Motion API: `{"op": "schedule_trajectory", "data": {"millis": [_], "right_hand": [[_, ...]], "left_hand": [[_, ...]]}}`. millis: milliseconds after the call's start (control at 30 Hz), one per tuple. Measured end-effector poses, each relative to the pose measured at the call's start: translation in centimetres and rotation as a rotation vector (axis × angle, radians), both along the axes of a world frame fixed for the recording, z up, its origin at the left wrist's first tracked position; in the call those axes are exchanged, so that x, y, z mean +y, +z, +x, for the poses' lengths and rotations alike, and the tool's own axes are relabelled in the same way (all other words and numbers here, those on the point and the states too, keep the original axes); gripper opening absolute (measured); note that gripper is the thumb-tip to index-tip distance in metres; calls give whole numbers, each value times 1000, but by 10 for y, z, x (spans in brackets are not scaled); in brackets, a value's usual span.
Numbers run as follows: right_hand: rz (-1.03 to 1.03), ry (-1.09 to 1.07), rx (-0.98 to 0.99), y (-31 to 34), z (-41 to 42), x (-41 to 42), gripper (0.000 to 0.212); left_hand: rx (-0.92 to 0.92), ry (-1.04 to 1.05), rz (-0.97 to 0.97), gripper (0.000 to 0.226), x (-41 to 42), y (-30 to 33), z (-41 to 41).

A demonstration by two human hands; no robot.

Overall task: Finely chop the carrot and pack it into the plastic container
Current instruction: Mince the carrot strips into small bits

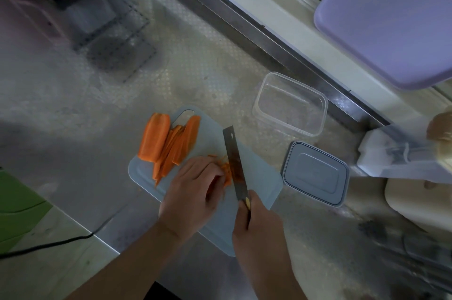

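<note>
Steel counter (73, 128): left hand (193, 189) pins carrot strips (226, 172), right hand (254, 216) grips knife (234, 165).

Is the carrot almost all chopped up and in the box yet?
Not yet. Done: the carrot is cut into long slices on the cutting board. Now: the left hand holds some slices while the right hand chops them with the knife. Left: most slices are uncut, and the container is empty, with its lid off beside it.
</note>
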State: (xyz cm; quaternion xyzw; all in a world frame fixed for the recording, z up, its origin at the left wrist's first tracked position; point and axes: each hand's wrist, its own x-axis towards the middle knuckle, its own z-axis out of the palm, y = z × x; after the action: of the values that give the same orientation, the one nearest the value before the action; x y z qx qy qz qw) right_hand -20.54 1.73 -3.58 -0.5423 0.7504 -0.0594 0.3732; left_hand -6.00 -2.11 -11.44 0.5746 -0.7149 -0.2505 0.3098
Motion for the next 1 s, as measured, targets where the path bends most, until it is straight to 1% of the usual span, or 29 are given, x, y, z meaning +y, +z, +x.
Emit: {"op": "schedule_trajectory", "data": {"millis": [167,400,567,800,900,1000], "right_hand": [[-23,25,-11,10,-7,4,17],[-2,42,5,9,-11,6,14],[2,58,31,8,-10,6,12],[30,61,34,12,-9,4,13],[44,51,33,15,-9,3,14],[37,51,44,16,-9,3,14]], "left_hand": [[-4,0,8,4,1,-2,0],[-33,-35,42,21,3,-1,2],[-41,-30,40,21,4,-3,3],[-14,-26,4,12,3,-2,2],[2,-17,-2,14,4,-3,2],[28,-9,50,24,6,-1,3]]}}
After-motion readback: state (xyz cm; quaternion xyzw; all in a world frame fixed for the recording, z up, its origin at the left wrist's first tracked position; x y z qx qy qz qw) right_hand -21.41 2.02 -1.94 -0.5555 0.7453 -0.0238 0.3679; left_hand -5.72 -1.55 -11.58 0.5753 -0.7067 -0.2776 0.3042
